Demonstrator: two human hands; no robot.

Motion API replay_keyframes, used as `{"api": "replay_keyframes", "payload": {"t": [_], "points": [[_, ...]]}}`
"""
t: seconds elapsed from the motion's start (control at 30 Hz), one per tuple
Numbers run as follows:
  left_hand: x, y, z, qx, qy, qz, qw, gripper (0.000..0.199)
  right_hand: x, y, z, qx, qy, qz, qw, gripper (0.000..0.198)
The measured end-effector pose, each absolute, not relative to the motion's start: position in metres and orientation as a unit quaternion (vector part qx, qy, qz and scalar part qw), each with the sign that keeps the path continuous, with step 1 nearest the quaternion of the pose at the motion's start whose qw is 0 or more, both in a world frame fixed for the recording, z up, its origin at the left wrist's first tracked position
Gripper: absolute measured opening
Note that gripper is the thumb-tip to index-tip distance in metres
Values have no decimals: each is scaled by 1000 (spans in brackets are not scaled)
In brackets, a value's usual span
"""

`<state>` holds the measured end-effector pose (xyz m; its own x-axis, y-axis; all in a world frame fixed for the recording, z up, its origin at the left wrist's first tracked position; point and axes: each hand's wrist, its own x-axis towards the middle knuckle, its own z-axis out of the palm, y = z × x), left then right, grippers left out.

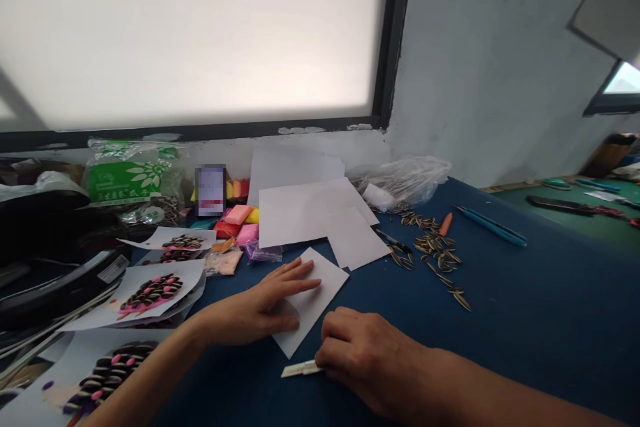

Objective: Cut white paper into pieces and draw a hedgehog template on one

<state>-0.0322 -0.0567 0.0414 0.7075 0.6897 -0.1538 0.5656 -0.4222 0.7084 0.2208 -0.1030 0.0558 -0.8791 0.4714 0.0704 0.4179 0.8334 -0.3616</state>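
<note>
Left hand [267, 300]: palm down, your fingers spread on the small white sheet [310, 303].
Right hand [365, 353]: your fingers curled, gripping a slim pale tool [300, 369].
Small white sheet: on the blue table [525, 320], beneath your left hand.

A craft workspace, apparently a small handicraft workshop; a home craft room cannot be ruled out. Evidence includes the blue-topped bench [505, 333] spread with making materials: white paper [324, 277], loose striped seeds [437, 252], small bright packets [237, 214] resembling modelling clay, and a green-printed bag [125, 177]. At left, sheets with hedgehog-like seed pictures [153, 290] indicate craftwork. A second, green surface [555, 230] at right carries further tools [560, 205]. The plain grey wall [470, 73] and patchy paint beneath the dark-framed window [200, 33] suggest a utilitarian room.
</note>
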Motion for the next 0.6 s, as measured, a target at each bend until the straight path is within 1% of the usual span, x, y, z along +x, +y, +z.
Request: {"api": "replay_keyframes", "payload": {"t": [0.13, 0.2, 0.33, 0.4, 0.6], "points": [[-28, -65, 41, 827, 393, 118, 383, 60, 235, -99, 70, -283, -933, 217, 43, 7], [-22, -69, 42, 826, 413, 136, 359, 59, 248, -92, 77, -333, -917, 219, 12, 10], [-13, -78, 47, 873, 406, 132, 235, 61, 275, -77, 83, -420, -896, 138, -33, 12], [-12, -82, 45, 893, 390, 134, 180, 58, 281, -74, 87, -468, -876, 103, -62, 15], [-21, -83, 26, 893, 377, 244, 28, 39, 271, -79, 107, -549, -821, 80, -135, 25]]}}
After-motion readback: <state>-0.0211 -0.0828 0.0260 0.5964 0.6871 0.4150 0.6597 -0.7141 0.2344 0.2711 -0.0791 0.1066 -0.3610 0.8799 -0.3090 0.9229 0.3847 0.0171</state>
